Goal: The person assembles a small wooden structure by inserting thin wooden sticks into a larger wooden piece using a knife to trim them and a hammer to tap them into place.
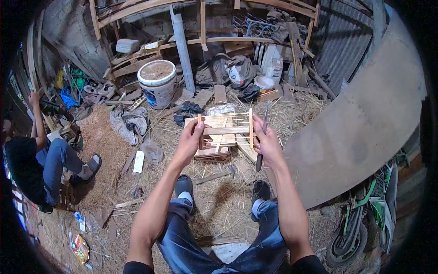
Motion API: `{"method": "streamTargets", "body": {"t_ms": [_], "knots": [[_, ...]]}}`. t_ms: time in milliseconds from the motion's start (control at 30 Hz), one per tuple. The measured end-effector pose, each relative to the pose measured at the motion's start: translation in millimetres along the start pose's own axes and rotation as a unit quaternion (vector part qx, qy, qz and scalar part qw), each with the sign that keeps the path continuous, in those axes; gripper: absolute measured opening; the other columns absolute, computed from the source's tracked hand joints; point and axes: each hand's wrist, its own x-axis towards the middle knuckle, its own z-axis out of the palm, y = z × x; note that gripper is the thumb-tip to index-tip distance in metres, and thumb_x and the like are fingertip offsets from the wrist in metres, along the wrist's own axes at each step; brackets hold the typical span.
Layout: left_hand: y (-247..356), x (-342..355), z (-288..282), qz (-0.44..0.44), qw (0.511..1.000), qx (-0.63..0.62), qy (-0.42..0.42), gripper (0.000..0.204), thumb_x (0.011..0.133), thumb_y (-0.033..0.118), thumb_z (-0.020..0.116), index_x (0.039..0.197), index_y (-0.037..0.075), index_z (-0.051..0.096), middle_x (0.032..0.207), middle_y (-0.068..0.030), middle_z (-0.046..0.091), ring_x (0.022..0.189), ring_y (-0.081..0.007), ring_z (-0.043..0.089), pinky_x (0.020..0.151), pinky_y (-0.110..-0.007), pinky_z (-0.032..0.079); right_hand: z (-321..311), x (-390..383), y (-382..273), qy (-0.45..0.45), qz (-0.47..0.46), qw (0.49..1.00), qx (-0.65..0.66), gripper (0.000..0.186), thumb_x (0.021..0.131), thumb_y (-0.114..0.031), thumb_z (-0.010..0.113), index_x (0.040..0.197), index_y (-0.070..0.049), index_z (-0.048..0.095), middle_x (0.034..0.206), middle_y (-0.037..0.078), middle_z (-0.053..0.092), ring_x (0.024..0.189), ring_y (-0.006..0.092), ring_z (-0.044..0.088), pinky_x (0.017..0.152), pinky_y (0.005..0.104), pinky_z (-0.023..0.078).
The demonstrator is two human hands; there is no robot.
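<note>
Over the wooden block [211, 156] I see a small slatted frame [226, 130] — left hand [189, 139] clasping one end, right hand [270, 145] gripping the other along with a knife [265, 118].

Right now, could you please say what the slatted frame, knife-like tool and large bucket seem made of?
Slatted frame: apparently bare wood, pale and matte. Knife-like tool: probably metal blade, thin and grey; dark handle, material unclear. Large bucket: likely plastic, smooth, white, thick-rimmed.
</note>
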Motion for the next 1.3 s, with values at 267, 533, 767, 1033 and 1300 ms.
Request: {"method": "streamTargets", "body": {"t_ms": [267, 533, 767, 1033, 1300], "knots": [[8.1, -10.1, 14.0, 0.042, 0.995, 0.051, 0.070, 0.047, 0.097, 0.039, 0.033, 0.133, 0.009, 0.037, 0.106, -0.0045, 0.050, 0.093, -0.0119, 0.050, 0.079, -0.026, 0.044, 21.0, -1.8, 7.2, 0.119, -0.292, 0.873, -0.372, 0.049, 0.095, -0.029, 0.040, 0.132, 0.002, 0.037, 0.122, 0.025, 0.050, 0.110, 0.0373, 0.052, 0.088, 0.0379, 0.042], [-7.6, -4.7, 10.9, 0.118, 0.984, 0.087, 0.103, 0.053, 0.097, 0.042, 0.029, 0.139, 0.010, 0.029, 0.113, -0.0051, 0.046, 0.100, -0.0143, 0.047, 0.084, -0.028, 0.042, 29.8, -1.2, 9.6, 0.133, -0.257, 0.879, -0.380, 0.048, 0.096, -0.032, 0.036, 0.132, -0.001, 0.038, 0.104, 0.029, 0.057, 0.090, 0.0391, 0.060, 0.076, 0.0419, 0.045], [-0.5, -6.3, 13.6, 0.080, 0.990, 0.086, 0.074, 0.049, 0.097, 0.037, 0.033, 0.137, 0.008, 0.032, 0.111, -0.0045, 0.050, 0.097, -0.0116, 0.047, 0.082, -0.027, 0.040, 16.6, 6.4, 16.6, 0.112, -0.208, 0.907, -0.348, 0.051, 0.094, -0.036, 0.038, 0.130, -0.001, 0.040, 0.099, 0.027, 0.059, 0.092, 0.0380, 0.059, 0.081, 0.0404, 0.044], [-54.3, 25.4, -30.8, -0.205, 0.940, -0.164, 0.217, 0.031, 0.096, 0.029, 0.040, 0.096, 0.000, 0.053, 0.078, -0.0077, 0.056, 0.066, -0.0170, 0.054, 0.059, -0.031, 0.046, -21.6, 31.2, 73.1, -0.001, 0.034, 0.894, -0.447, 0.028, 0.083, -0.018, 0.053, 0.103, 0.001, 0.055, 0.098, 0.024, 0.061, 0.094, 0.0369, 0.058, 0.083, 0.0385, 0.045], [-168.6, 40.0, -103.7, -0.350, 0.921, -0.031, 0.167, 0.014, 0.081, 0.012, 0.049, 0.083, 0.000, 0.056, 0.070, -0.0102, 0.057, 0.062, -0.0238, 0.060, 0.059, -0.038, 0.056, -26.5, 41.9, 89.9, -0.221, 0.162, 0.699, -0.660, 0.033, 0.085, -0.024, 0.046, 0.101, 0.001, 0.059, 0.100, 0.025, 0.060, 0.095, 0.0380, 0.058, 0.084, 0.0418, 0.045]]}}
